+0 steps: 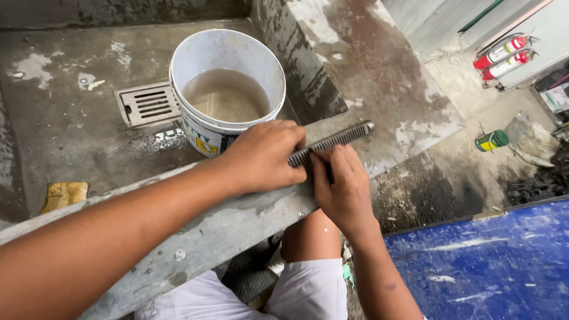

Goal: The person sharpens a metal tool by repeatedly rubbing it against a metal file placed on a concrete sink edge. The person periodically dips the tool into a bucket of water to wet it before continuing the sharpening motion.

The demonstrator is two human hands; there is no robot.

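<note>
A long ribbed metal bar (338, 139) lies along the top of a low concrete curb (225, 231). My left hand (264, 157) is closed over the near end of the bar and presses it down on the curb. My right hand (341, 186) sits just beside it, fingertips pinched against the bar's near part; whether something small is between those fingers is hidden. The far end of the bar sticks out free towards the right.
A white bucket (195, 127) of murky water stands in the concrete basin behind the curb, next to a metal floor drain (147, 104). A yellow rag (64, 194) lies at left. A green can (491, 140), red canisters (502, 57) and a blue surface (492, 261) are at right.
</note>
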